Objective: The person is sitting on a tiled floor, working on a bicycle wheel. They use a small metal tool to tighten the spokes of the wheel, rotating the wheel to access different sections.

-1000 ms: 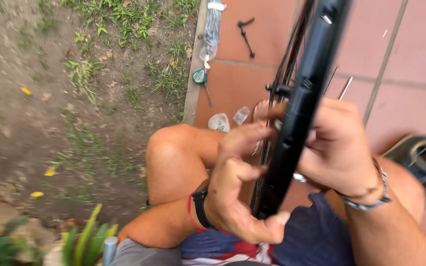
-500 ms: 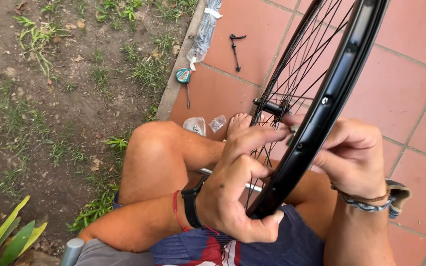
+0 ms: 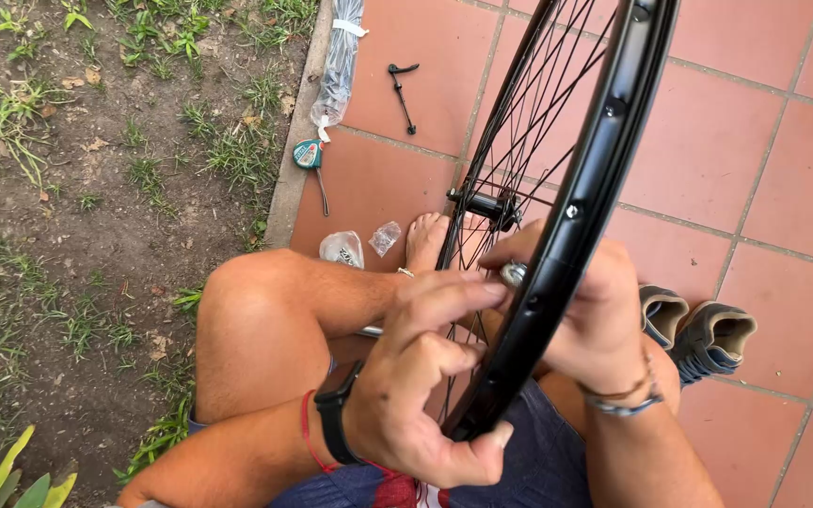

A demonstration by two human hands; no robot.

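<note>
Left hand: the left hand (image 3: 425, 386) sat at about 6 o'clock in the view, thumb hooked under the black bicycle rim (image 3: 585, 207) and forefinger stretched up to a small silvery fitting (image 3: 514, 274) at the rim's inner edge; the grip was loosely curled, touching rather than clamping.
Right hand: the right hand (image 3: 604, 320) was wrapped round the far side of the rim at about 5 o'clock, fingers closed on it, fingertips meeting the same silvery fitting.
Wheel: the bare rim ran from 6 o'clock up to 1 o'clock, tilted, with black spokes and the hub (image 3: 486, 204) near the centre, above a bare foot (image 3: 425, 240).
Wrists: a black watch (image 3: 336, 414) and a red band on the left; thin bracelets (image 3: 623, 395) on the right.
Ground at 11–12 o'clock: a clear plastic-wrapped roll (image 3: 339, 61), a black skewer (image 3: 403, 89), a teal-handled tool (image 3: 310, 160) on the terracotta tiles (image 3: 726, 150).
Near the foot: two small clear plastic bags (image 3: 359, 245).
At 3–4 o'clock: a pair of shoes (image 3: 698, 329).
At 9 o'clock: dirt and sparse grass (image 3: 96, 188).
</note>
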